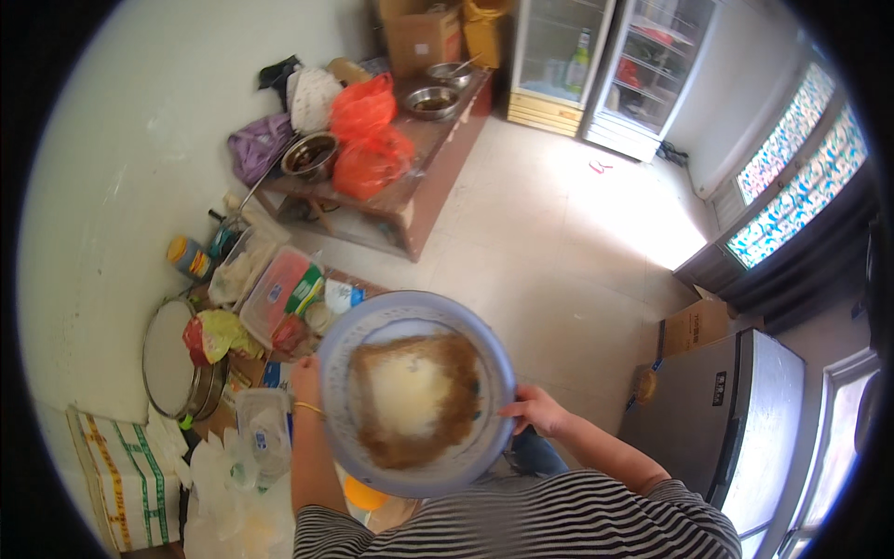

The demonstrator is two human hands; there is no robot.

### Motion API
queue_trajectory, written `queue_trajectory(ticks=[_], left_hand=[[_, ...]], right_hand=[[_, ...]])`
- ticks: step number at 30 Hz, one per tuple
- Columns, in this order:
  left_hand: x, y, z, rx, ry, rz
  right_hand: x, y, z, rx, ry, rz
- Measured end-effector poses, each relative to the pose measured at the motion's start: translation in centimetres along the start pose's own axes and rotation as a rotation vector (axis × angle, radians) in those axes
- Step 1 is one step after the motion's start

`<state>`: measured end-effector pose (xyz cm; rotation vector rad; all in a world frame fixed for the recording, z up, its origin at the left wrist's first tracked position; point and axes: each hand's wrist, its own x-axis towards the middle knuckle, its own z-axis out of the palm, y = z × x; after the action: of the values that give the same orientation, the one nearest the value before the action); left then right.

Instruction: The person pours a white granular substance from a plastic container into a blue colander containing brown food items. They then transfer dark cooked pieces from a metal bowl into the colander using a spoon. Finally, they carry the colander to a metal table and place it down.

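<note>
A wide, pale blue-grey basin [418, 305] is held up in front of my striped shirt. White powder [412, 391] lies in its middle, ringed by a brown, grainy or powdery layer [457, 412]. At the basin's left rim is my left hand [306, 377], partly hidden by the basin. My right hand [536, 411] grips the right rim, fingers bent around the edge. Just left of the basin, a cluttered table holds a clear plastic tub with a red lid or contents [278, 290], a clear lidded container [264, 433] and a yellow-green plastic bag [222, 335].
A round sieve [170, 360] leans by the left wall, above a strapped white box [129, 475]. Farther off, a low wooden table [436, 157] bears metal bowls and red bags. Glass-door refrigerators [552, 115] stand beyond; a grey appliance [691, 412] and cardboard box [695, 325] are at right.
</note>
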<state>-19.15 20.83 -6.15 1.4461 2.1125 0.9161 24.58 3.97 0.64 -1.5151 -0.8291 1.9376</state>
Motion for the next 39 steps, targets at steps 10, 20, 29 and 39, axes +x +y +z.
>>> queue_trajectory(ticks=[10, 20, 29, 39], left_hand=[[1.8, 15.9, 5.4, -0.043, -0.056, -0.071], [14.4, 36.6, 26.1, 0.084, -0.164, 0.175], [26.8, 60.1, 49.2, 0.116, -0.555, 0.531], [28.6, 83.0, 72.0, 0.141, -0.731, 0.589]], right_hand=[[-1.1, -7.4, -15.4, -0.299, -0.479, -0.026], [9.5, -14.8, -33.0, 0.006, -0.26, -0.141], [14.7, -25.1, -47.1, 0.117, 0.118, -0.061], [17.3, -32.0, -67.5, 0.006, 0.003, -0.065]])
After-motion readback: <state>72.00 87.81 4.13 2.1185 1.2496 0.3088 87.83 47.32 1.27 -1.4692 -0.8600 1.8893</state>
